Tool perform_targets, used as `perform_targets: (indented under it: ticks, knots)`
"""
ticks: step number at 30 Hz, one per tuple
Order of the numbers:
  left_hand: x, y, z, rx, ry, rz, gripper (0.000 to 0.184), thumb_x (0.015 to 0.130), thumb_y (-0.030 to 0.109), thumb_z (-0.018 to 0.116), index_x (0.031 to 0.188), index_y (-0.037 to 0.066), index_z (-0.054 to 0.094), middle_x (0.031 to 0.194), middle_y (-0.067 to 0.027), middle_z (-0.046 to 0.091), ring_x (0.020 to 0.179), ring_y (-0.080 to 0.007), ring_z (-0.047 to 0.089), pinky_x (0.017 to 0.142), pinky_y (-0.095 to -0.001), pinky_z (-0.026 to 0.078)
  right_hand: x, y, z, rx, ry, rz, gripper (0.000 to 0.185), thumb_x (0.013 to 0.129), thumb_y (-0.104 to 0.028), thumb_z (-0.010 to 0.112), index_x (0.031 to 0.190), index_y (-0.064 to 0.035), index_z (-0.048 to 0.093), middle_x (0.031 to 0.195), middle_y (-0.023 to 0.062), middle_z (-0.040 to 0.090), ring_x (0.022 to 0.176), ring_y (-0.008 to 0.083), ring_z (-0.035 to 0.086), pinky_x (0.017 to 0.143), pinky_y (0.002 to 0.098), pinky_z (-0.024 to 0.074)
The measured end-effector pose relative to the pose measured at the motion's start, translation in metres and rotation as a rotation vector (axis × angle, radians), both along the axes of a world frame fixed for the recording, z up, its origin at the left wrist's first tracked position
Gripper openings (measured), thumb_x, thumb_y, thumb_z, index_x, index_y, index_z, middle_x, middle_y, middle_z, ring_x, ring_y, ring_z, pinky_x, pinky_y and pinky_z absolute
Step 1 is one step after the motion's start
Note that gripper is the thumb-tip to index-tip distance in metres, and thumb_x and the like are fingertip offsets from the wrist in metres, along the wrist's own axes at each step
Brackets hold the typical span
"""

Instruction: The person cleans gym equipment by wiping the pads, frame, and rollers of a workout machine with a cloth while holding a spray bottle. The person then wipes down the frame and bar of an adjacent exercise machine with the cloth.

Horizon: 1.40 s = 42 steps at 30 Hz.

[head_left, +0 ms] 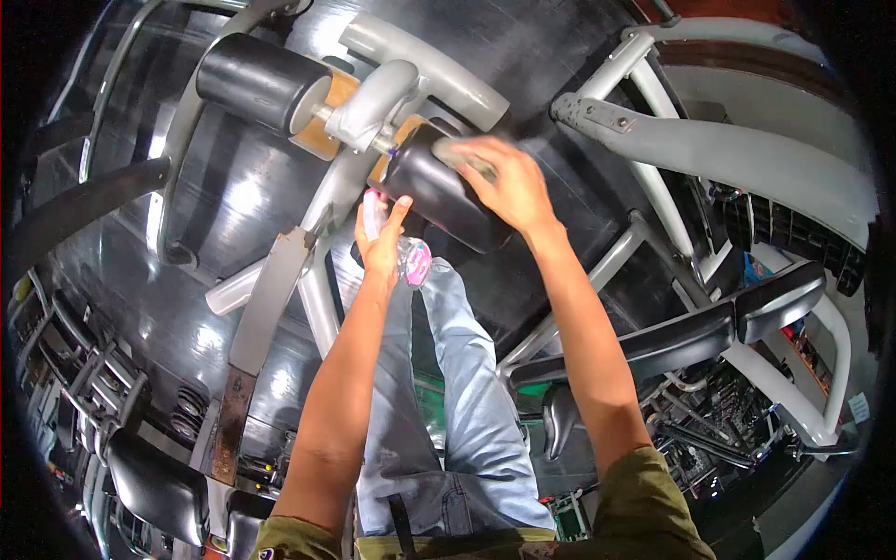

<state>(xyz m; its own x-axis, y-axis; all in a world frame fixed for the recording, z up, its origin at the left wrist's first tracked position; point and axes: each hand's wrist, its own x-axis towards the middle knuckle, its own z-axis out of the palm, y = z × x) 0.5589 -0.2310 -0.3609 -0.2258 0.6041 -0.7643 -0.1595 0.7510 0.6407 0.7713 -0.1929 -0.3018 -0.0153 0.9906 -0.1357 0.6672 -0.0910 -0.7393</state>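
Note:
My left hand (pixel 381 241) is wrapped round a clear spray bottle (pixel 413 263) with a pink top and a pink label, held just below the machine's rollers. A greyish cloth (pixel 467 164) lies under my right hand (pixel 509 182), whose fingers press it against the right black padded roller (pixel 434 187); the hand is slightly blurred. A second black padded roller (pixel 250 82) sits to the left on the same axle. Between the two stands a grey metal bracket (pixel 373 107), with wooden end plates beside the pads.
Grey machine frames (pixel 719 154) stand at the right, near a black padded bench (pixel 653 345). A long grey beam (pixel 266 317) slants down at my left. More gym equipment (pixel 154 481) fills the lower left. Dark, shiny flooring (pixel 560 56) lies beneath.

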Motion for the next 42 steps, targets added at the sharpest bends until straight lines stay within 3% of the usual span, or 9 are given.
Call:
perform_targets:
  ticks: [2, 10, 15, 19, 24, 30, 31, 36, 42]
  knots:
    - [-0.015, -0.007, -0.008, -0.024, -0.038, -0.041, 0.086, 0.075, 0.032, 0.088, 0.144, 0.009, 0.041, 0.142, -0.0044, 0.054, 0.114, -0.0162, 0.056, 0.086, -0.0328, 0.046, 0.02, -0.041, 0.006, -0.027, -0.003, -0.078, 0.026, 0.088, -0.018, 0.069, 0.112, -0.0095, 0.072, 0.115, 0.0108, 0.07, 0.106, 0.0302, 0.067, 0.093, 0.0372, 0.0518]
    - [0.012, -0.012, 0.014, 0.223, 0.105, 0.009, 0.045, 0.08, 0.033, 0.084, 0.103, 0.01, 0.053, 0.124, -0.0058, 0.061, 0.099, -0.0114, 0.058, 0.073, -0.0246, 0.045, 0.015, -0.06, 0.001, -0.019, -0.028, -0.274, 0.025, 0.086, -0.017, 0.068, 0.11, -0.0111, 0.073, 0.113, 0.0102, 0.071, 0.102, 0.0305, 0.068, 0.092, 0.0373, 0.052]
    - [0.058, 0.009, 0.034, 0.208, 0.522, -0.023, 0.06, 0.063, 0.032, 0.096, 0.088, 0.003, 0.05, 0.092, -0.0042, 0.049, 0.086, -0.0178, 0.048, 0.08, -0.0318, 0.042, -0.027, 0.027, -0.01, -0.014, 0.101, -0.169, 0.028, 0.088, -0.022, 0.067, 0.112, -0.0078, 0.071, 0.111, 0.0154, 0.069, 0.101, 0.0367, 0.066, 0.087, 0.0401, 0.052]
    - [0.058, 0.016, 0.034, 0.088, 0.394, 0.059, 0.061, 0.061, 0.033, 0.097, 0.087, 0.004, 0.05, 0.09, -0.0028, 0.049, 0.082, -0.0171, 0.048, 0.077, -0.031, 0.042, -0.016, 0.029, -0.01, -0.074, 0.028, -0.083, 0.026, 0.088, -0.026, 0.066, 0.112, -0.0184, 0.073, 0.107, 0.01, 0.071, 0.097, 0.0334, 0.067, 0.086, 0.0401, 0.0536]
    - [0.018, 0.0, -0.001, 0.059, 0.134, -0.102, 0.066, 0.068, 0.038, 0.092, 0.116, 0.01, 0.057, 0.105, 0.0015, 0.054, 0.088, -0.0122, 0.053, 0.071, -0.0289, 0.046, 0.03, -0.052, 0.009, -0.095, 0.003, -0.145, 0.024, 0.088, -0.022, 0.067, 0.109, -0.0128, 0.073, 0.106, 0.0091, 0.072, 0.101, 0.0306, 0.067, 0.09, 0.0388, 0.0523]
    - [-0.013, -0.006, -0.027, 0.068, 0.082, -0.27, 0.075, 0.069, 0.039, 0.091, 0.128, 0.009, 0.054, 0.108, -0.0005, 0.054, 0.086, -0.0127, 0.053, 0.076, -0.03, 0.048, 0.016, -0.058, 0.005, -0.067, -0.138, -0.266, 0.022, 0.086, -0.019, 0.068, 0.106, -0.0103, 0.074, 0.106, 0.0098, 0.072, 0.1, 0.0312, 0.067, 0.088, 0.0376, 0.052]
    - [-0.004, 0.0, -0.005, 0.026, -0.006, -0.154, 0.049, 0.071, 0.033, 0.09, 0.102, 0.014, 0.057, 0.09, 0.0045, 0.047, 0.077, -0.0087, 0.05, 0.069, -0.0274, 0.046, 0.005, -0.043, 0.001, -0.034, -0.115, -0.282, 0.023, 0.086, -0.021, 0.068, 0.105, -0.0099, 0.074, 0.105, 0.01, 0.072, 0.099, 0.0308, 0.067, 0.087, 0.0375, 0.0521]
    - [-0.007, -0.013, -0.016, -0.075, -0.161, -0.104, 0.052, 0.072, 0.035, 0.09, 0.103, 0.009, 0.057, 0.101, 0.0008, 0.054, 0.082, -0.0094, 0.054, 0.069, -0.0273, 0.047, -0.038, 0.034, -0.01, -0.061, -0.008, -0.226, 0.028, 0.089, -0.025, 0.067, 0.11, -0.0069, 0.072, 0.106, 0.0132, 0.071, 0.096, 0.0346, 0.068, 0.086, 0.0389, 0.0525]
    - [0.027, -0.003, 0.038, 0.121, 0.06, -0.076, 0.046, 0.077, 0.029, 0.087, 0.11, 0.012, 0.06, 0.102, 0.0026, 0.058, 0.085, -0.0085, 0.054, 0.069, -0.025, 0.044, 0.004, -0.023, -0.003, -0.129, -0.049, -0.203, 0.027, 0.089, -0.027, 0.065, 0.11, -0.0115, 0.073, 0.104, 0.0119, 0.071, 0.094, 0.0332, 0.068, 0.084, 0.0398, 0.0533]
